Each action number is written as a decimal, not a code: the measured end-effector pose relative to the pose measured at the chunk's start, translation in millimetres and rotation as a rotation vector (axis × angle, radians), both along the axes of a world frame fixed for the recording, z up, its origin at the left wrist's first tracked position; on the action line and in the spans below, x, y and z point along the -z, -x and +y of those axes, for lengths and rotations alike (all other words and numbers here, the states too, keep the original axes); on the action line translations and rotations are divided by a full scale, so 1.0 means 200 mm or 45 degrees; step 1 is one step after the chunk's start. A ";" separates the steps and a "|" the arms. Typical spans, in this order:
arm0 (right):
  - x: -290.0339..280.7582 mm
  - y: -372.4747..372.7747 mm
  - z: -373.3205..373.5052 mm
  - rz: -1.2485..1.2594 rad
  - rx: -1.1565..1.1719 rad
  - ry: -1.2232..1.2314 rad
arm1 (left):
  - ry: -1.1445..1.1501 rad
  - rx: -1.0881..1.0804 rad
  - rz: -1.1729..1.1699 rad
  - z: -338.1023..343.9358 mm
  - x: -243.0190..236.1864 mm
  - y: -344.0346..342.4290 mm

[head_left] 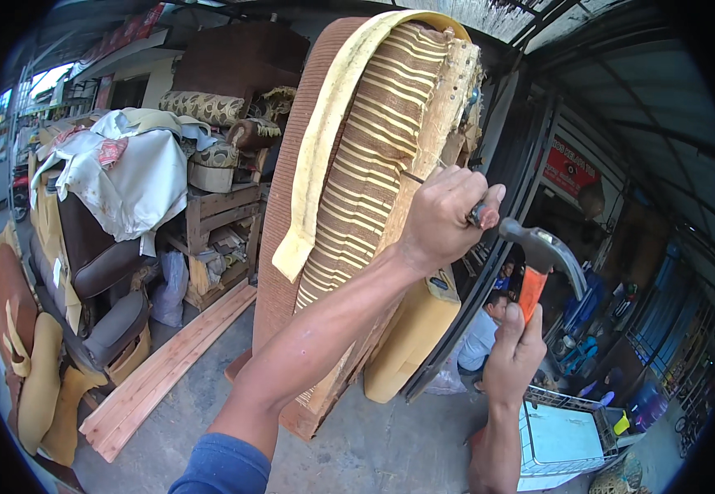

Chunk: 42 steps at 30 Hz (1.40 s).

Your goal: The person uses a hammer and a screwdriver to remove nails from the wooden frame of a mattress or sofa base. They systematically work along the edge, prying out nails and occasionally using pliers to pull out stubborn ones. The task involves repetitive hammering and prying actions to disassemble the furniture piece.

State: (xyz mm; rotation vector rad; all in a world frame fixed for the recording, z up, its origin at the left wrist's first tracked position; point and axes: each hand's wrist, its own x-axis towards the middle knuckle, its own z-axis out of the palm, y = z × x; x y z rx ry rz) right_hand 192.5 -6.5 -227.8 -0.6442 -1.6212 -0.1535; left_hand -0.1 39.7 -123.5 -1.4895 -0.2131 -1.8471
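So the upended sofa (349, 189) is dead center, left hand (448, 210) in front of its right edge, hammer (543, 251) just right of that in the right hand (512, 354). Planks (168, 370) on the floor (357, 469) lower left, cloth (131, 193) draped over furniture (86, 243) upper left, box (563, 432) lower right.

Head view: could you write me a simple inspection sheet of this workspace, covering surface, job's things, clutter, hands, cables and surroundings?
Surface: grey floor.
Job's things: striped furniture standing upright, yellow strip draped over it; thin tool; hammer.
Clutter: planks, white sheet and plastic bag at left.
Hands: left hand grips the tool against or near the furniture's wooden edge; right hand holds the hammer.
Cables: nothing seen.
Surroundings: seated person, red sign, both at right.
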 end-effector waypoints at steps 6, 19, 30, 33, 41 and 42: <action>0.14 -0.13 -0.06 0.342 -0.385 0.184 | 0.618 -0.561 0.206 0.10 -0.08 -0.16; 0.24 -0.36 -0.16 0.697 -0.623 0.461 | 0.588 -0.640 0.370 0.13 0.01 -0.26; 0.23 -0.31 -0.22 0.531 -0.662 0.571 | 0.099 -0.217 0.150 0.01 0.02 -0.06; 0.20 -0.23 -0.27 0.502 -0.642 0.432 | 0.084 -0.063 0.091 -0.05 0.01 -0.01; 0.19 0.03 -0.03 0.367 -0.578 -0.182 | 0.049 0.050 0.042 -0.10 0.01 0.04; 0.07 0.07 -0.09 0.184 -0.277 -0.187 | 0.031 0.053 0.037 -0.09 -0.01 0.05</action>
